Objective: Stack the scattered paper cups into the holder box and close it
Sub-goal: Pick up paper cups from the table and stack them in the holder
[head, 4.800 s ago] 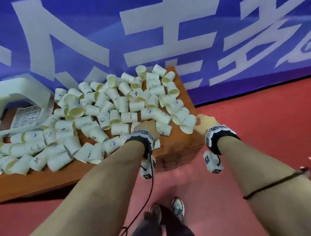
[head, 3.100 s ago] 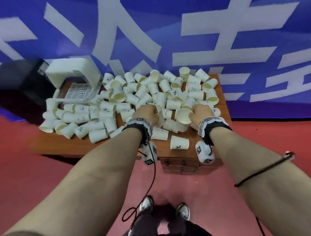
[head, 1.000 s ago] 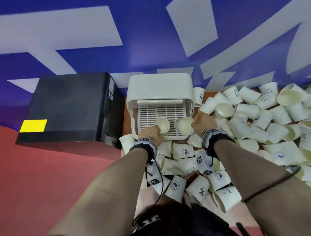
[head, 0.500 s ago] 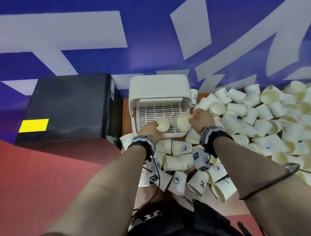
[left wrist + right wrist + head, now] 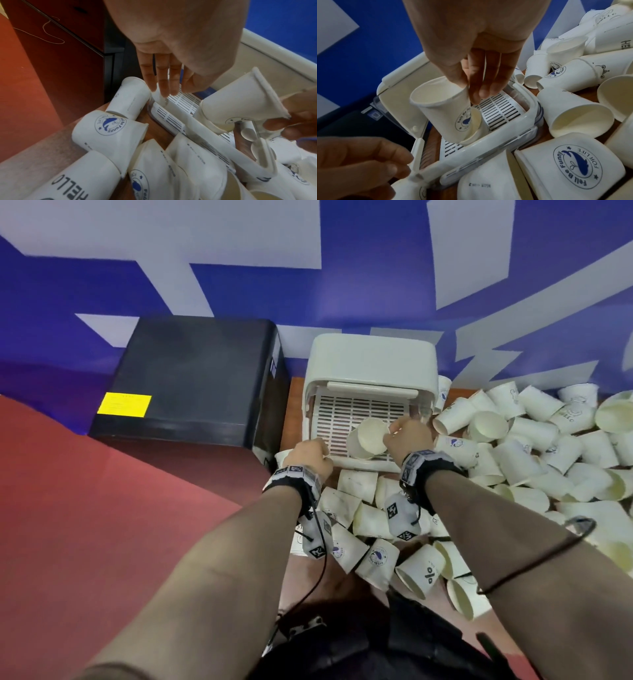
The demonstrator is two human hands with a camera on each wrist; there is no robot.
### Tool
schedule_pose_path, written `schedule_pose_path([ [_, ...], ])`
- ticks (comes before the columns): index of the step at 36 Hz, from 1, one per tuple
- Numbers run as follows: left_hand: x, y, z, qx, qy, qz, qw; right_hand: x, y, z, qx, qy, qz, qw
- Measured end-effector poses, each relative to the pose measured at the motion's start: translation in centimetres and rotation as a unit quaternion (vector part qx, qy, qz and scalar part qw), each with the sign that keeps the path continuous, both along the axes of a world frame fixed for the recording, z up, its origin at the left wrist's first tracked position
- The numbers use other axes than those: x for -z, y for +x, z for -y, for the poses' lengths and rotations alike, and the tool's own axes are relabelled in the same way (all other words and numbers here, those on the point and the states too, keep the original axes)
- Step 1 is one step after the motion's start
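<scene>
Your right hand [image 5: 471, 44] pinches the rim of a paper cup [image 5: 443, 106], thumb outside and fingers [image 5: 481, 86] reaching into the mouth, and holds it tilted over the open holder box [image 5: 529, 117]. The cup's base is already entering a second cup [image 5: 475, 125] that lies low on the slatted tray [image 5: 501, 108] inside the box. To nest them cleanly, I would line the two cup axes up first, then push straight along that line; a skewed push on thin paper is likely to crease the lower rim.

Your left hand [image 5: 173, 44] has a relaxed, wide grip with straight fingers, the tips touching the near left corner of the box; it holds nothing. Pressing there should keep the light plastic box from sliding on the wooden table [image 5: 150, 129] while the other hand pushes.

The cups are white, tapered, with rolled rims and matt walls; some carry a blue dolphin emblem, others the word HELLO. The box is smooth, glossy white plastic with rounded corners, and its hinged lid [image 5: 371, 361] stands raised at the back. The loose cups [image 5: 513, 453] lie heaped on their sides around the box, mostly to its right, so nearly all the stacking remains.
</scene>
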State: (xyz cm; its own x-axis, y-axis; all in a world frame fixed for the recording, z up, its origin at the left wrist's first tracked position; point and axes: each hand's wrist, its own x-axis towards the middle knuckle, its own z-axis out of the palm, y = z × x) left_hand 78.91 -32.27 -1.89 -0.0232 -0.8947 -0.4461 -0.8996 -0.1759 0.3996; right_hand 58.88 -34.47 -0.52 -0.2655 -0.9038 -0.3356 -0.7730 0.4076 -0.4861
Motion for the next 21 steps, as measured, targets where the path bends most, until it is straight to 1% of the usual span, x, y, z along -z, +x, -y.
schedule_pose_path([
  [3,-0.1,0.2,-0.1,-0.001,0.006,-0.005,1.000,0.4,0.0,-0.1,-0.011,0.010,0.001,1.000],
  [11,-0.6,-0.2,-1.0,0.005,-0.003,-0.005,1.000,-0.1,-0.6,-1.2,0.010,0.003,0.013,1.000],
  [18,-0.9,-0.6,-2.2,0.023,-0.001,-0.025,0.999,-1.0,-0.8,-3.2,-0.001,0.003,0.013,1.000],
  [21,-0.5,-0.8,-3.1,0.032,-0.006,-0.020,0.999,-1.2,-1.1,-4.8,0.003,0.015,0.008,1.000],
])
